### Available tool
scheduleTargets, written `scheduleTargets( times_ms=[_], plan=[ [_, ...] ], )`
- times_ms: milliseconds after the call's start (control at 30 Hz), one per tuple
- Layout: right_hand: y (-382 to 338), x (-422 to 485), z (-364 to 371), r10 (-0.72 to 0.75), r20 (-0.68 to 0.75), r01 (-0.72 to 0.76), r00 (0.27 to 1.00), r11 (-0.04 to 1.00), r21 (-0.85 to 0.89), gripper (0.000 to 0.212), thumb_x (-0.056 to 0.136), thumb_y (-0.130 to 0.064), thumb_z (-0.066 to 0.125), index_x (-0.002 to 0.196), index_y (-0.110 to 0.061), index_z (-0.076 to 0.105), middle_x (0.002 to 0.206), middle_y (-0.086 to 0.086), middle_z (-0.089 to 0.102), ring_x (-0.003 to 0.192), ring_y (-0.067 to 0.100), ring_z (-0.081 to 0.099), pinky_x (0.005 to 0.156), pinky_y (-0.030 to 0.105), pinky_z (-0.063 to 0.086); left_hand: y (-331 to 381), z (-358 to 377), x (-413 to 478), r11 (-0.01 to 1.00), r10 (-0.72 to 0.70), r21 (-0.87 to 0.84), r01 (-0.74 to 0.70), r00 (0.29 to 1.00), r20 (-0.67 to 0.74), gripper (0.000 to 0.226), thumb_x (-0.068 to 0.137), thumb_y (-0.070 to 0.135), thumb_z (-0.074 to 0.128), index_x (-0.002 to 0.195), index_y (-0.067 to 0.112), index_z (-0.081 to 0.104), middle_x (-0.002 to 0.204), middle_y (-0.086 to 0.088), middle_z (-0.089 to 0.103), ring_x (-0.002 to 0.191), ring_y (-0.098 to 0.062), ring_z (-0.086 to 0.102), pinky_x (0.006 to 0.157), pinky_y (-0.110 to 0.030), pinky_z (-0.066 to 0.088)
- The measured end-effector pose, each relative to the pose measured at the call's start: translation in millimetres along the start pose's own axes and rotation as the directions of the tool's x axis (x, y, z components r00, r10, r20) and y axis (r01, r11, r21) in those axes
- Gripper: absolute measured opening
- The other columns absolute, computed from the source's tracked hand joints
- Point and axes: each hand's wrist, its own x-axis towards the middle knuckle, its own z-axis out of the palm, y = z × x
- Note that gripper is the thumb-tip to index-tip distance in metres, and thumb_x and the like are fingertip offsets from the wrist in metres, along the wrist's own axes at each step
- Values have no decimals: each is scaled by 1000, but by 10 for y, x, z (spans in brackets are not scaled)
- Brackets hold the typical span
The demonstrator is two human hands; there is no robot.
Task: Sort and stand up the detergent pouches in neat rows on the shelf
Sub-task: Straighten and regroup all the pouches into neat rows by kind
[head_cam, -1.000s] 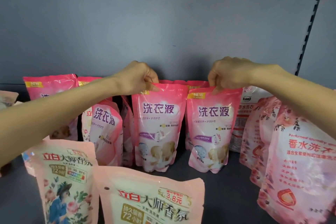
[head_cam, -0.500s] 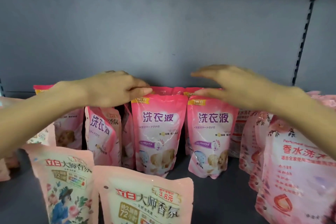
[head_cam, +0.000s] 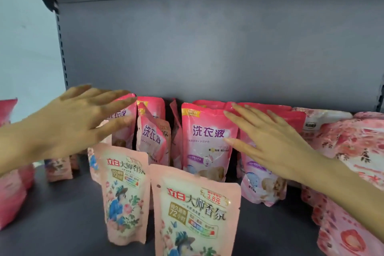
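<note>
Several bright pink detergent pouches stand along the back of the dark shelf (head_cam: 62, 210). One upright pouch (head_cam: 207, 141) faces me at the centre, and a tilted one (head_cam: 152, 137) leans just left of it. My left hand (head_cam: 79, 122) hovers with spread fingers in front of the far-left pouch (head_cam: 122, 116), holding nothing. My right hand (head_cam: 270, 141) is spread flat in front of another upright pink pouch (head_cam: 261, 181), partly hiding it. Two pale pink floral pouches (head_cam: 124, 193) (head_cam: 195, 214) stand in front.
Rose-patterned pouches (head_cam: 353, 151) crowd the right side of the shelf. More pink pouches (head_cam: 12, 183) sit at the far left. The grey back panel (head_cam: 207, 48) rises behind, and a slotted upright (head_cam: 61, 48) stands at the left.
Both hands let go of the two centre pouches' tops, opened, and drew back and apart. My view has shifted left, showing the shelf's left upright.
</note>
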Motion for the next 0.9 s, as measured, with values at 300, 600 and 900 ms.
scheduleTargets(
  times_ms=[300,600,900],
  plan=[
    [-495,394,-288,1,-154,19,988,991,132,82,77,-75,0,147,-36,15,156,-15,12,142,6,15,113,28,16,-522,77,-467,995,-99,22,99,995,4,60,92,62,5,140,40,33,142,18,39,129,-9,40,109,-38,21],
    [-1061,794,-665,30,-12,-25,999,955,296,77,71,-76,18,130,-36,47,134,-17,51,123,10,48,103,38,39,-1171,95,-853,996,-8,90,0,995,98,54,97,49,17,132,23,50,126,3,60,108,-18,62,91,-48,46],
    [-1490,1069,-666,-8,292,-35,956,989,142,43,88,-54,45,106,-17,61,82,-14,61,73,1,56,67,10,41,-1480,5,-924,986,166,12,-165,983,-81,48,93,48,25,106,28,67,106,13,68,96,-12,66,93,-46,44]
  ],
)
